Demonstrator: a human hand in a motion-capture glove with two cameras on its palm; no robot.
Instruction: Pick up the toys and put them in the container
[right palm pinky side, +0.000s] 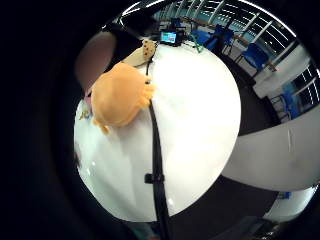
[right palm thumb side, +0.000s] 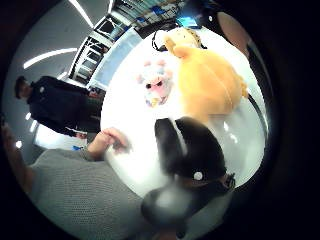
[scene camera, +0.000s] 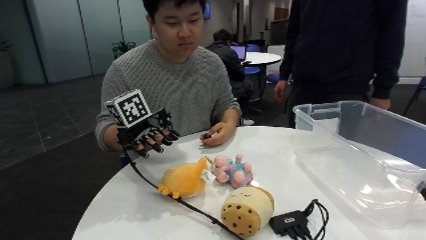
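The gloved right hand (scene camera: 150, 137) hovers with fingers relaxed, grasping nothing, poised above the orange plush (scene camera: 183, 181). The clear container (scene camera: 373, 150) waits empty at three o'clock, ready for toys.

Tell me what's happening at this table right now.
A person sits at a round white table with a gloved right hand raised above the near edge, fingers relaxed and holding nothing. Three toys lie untouched on the table: an orange plush, a small pink and blue plush beside it, and a tan spotted plush. The clear plastic container stands at the other side with nothing visible inside. The bare left hand rests on the table. No toy has been picked up yet.
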